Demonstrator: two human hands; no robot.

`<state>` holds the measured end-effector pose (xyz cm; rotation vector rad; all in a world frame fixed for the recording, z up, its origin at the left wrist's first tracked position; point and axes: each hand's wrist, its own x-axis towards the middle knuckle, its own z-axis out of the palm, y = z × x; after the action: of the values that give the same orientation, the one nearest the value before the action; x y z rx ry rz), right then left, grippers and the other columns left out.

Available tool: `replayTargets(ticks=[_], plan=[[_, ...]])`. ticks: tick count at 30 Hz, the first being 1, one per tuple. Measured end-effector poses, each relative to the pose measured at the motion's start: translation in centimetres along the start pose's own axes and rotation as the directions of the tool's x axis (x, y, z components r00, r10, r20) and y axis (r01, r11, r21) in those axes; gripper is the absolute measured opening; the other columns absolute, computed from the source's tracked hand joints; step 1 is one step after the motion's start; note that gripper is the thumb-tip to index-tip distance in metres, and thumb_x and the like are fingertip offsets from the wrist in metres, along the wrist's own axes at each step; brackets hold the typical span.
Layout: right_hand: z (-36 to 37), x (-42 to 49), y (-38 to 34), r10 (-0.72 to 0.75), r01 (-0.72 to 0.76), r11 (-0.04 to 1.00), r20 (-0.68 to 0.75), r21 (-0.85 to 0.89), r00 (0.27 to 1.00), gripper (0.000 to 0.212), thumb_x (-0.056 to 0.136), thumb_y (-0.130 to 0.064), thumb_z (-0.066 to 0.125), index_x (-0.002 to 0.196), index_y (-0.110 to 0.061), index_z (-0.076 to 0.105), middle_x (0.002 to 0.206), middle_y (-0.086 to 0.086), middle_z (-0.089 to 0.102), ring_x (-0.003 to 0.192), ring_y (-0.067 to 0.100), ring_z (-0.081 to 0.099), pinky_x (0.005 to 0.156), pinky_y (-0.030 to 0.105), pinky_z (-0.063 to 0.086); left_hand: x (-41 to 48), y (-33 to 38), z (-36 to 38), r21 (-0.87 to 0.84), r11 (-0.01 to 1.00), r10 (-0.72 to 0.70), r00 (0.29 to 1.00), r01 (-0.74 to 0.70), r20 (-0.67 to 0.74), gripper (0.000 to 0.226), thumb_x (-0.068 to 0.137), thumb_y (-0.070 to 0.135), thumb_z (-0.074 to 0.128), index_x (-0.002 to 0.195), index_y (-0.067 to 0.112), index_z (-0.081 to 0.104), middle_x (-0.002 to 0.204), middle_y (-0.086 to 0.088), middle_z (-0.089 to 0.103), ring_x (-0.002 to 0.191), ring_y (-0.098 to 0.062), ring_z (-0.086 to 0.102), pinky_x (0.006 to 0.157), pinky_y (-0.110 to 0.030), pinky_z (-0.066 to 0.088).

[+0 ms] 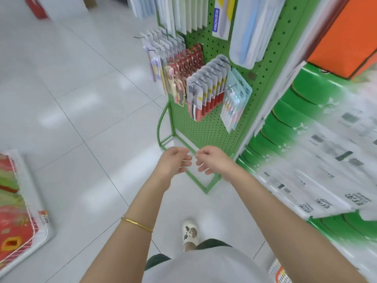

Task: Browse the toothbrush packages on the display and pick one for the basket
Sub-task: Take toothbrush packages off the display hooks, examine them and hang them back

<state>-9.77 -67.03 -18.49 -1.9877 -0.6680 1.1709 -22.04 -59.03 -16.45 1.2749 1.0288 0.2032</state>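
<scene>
The left hand (173, 162) and the right hand (213, 160) hang side by side, nearly touching. Their fingers are loosely curled and hold nothing, low by the bottom edge of the green display (195, 129). The toothbrush packages (206, 90) hang on pegs well above both hands. An edge of the basket (278, 272) shows at bottom right.

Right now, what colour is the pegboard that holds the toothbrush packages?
The pegboard is green, seen in head view.

Floor (81, 103) left of the green pegboard (195, 129) is open: free approach from that side. Toothbrush packages (206, 92) hang in tight rows off the board, fronts exposed (barely any gap between neighbouring rows). Stacked green packs (289, 119) crowd the board's right edge. Base frame (202, 186) juts forward at floor level.
</scene>
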Motion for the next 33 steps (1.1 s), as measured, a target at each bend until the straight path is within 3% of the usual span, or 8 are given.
replayTargets(ticks=[6, 11, 14, 17, 20, 26, 31, 33], plan=[[0.4, 3.6, -9.8, -0.173, 0.181, 0.98, -0.103, 0.076, 0.98, 0.017, 0.097, -0.018, 0.049, 0.108, -0.011, 0.059, 0.09, 0.001, 0.064, 0.075, 0.015, 0.064, 0.081, 0.039, 0.054, 2.8, 8.3, -5.7, -0.069, 0.98, 0.183, 0.982, -0.186, -0.047, 0.017, 0.095, 0.009, 0.047, 0.106, 0.011, 0.06, 0.088, -0.002, 0.066, 0.078, -0.014, 0.062, 0.082, -0.031, 0.051], [-1.1, 4.5, -15.8, -0.263, 0.293, 0.954, -0.293, 0.064, 0.919, 0.015, 0.097, -0.017, 0.049, 0.1, -0.017, 0.064, 0.093, 0.002, 0.068, 0.079, 0.017, 0.068, 0.075, 0.036, 0.056, 5.8, 15.2, -7.6, -0.041, 0.938, 0.346, 0.932, -0.344, 0.104, 0.016, 0.096, 0.01, 0.047, 0.098, 0.018, 0.061, 0.092, -0.002, 0.068, 0.08, -0.012, 0.063, 0.078, -0.03, 0.051], [-2.2, 4.9, -18.6, -0.253, 0.326, 0.942, -0.471, 0.08, 0.845, 0.014, 0.097, -0.018, 0.049, 0.095, -0.022, 0.062, 0.097, 0.005, 0.069, 0.082, 0.019, 0.069, 0.075, 0.035, 0.057, 8.0, 18.9, -8.2, -0.004, 0.908, 0.409, 0.883, -0.419, 0.229, 0.016, 0.095, 0.01, 0.049, 0.095, 0.021, 0.062, 0.098, -0.006, 0.068, 0.086, -0.015, 0.063, 0.082, -0.034, 0.051], [-3.0, 5.2, -21.0, -0.183, 0.345, 0.927, -0.622, 0.149, 0.761, 0.015, 0.098, -0.017, 0.05, 0.105, -0.013, 0.062, 0.099, 0.01, 0.068, 0.077, 0.015, 0.067, 0.077, 0.039, 0.056, 10.0, 21.9, -8.6, 0.004, 0.888, 0.431, 0.835, -0.46, 0.343, 0.017, 0.095, 0.009, 0.048, 0.097, 0.02, 0.061, 0.093, -0.003, 0.069, 0.085, -0.015, 0.063, 0.079, -0.032, 0.053], [-3.5, 5.4, -23.0, -0.141, 0.366, 0.918, -0.738, 0.153, 0.66, 0.015, 0.097, -0.015, 0.05, 0.107, -0.012, 0.061, 0.101, 0.008, 0.067, 0.08, 0.012, 0.065, 0.077, 0.033, 0.056, 11.9, 24.4, -8.7, 0.01, 0.87, 0.439, 0.783, -0.493, 0.441, 0.016, 0.096, 0.009, 0.048, 0.098, 0.019, 0.06, 0.092, -0.001, 0.068, 0.084, -0.013, 0.064, 0.078, -0.029, 0.053], [-5.5, 7.6, -25.7, -0.086, 0.359, 0.926, -0.862, 0.115, 0.499, 0.017, 0.095, -0.019, 0.053, 0.111, -0.02, 0.054, 0.11, 0.001, 0.061, 0.102, 0.017, 0.061, 0.091, 0.044, 0.052, 14.6, 28.6, -7.4, -0.039, 0.88, 0.423, 0.744, -0.473, 0.517, 0.015, 0.096, 0.008, 0.049, 0.097, 0.018, 0.06, 0.097, -0.003, 0.067, 0.085, -0.012, 0.063, 0.079, -0.027, 0.055], [-9.1, 11.4, -28.7, -0.141, 0.329, 0.944, -0.909, -0.005, 0.393, 0.05, 0.095, -0.017, 0.052, 0.14, -0.008, 0.034, 0.133, 0.006, 0.046, 0.115, 0.015, 0.048, 0.093, 0.023, 0.037, 16.9, 30.6, -6.6, -0.056, 0.857, 0.462, 0.718, -0.512, 0.521, 0.018, 0.097, 0.008, 0.046, 0.106, 0.015, 0.059, 0.099, 0.0, 0.066, 0.084, -0.009, 0.063, 0.076, -0.024, 0.054], [-10.7, 13.4, -29.8, -0.143, 0.302, 0.953, -0.934, -0.04, 0.327, 0.054, 0.092, -0.014, 0.055, 0.139, -0.002, 0.033, 0.138, 0.014, 0.042, 0.125, 0.024, 0.042, 0.098, 0.026, 0.034, 17.6, 31.3, -6.4, -0.044, 0.85, 0.469, 0.714, -0.526, 0.519, 0.019, 0.097, 0.008, 0.046, 0.11, 0.015, 0.059, 0.1, 0.001, 0.065, 0.086, -0.009, 0.063, 0.08, -0.026, 0.055]])
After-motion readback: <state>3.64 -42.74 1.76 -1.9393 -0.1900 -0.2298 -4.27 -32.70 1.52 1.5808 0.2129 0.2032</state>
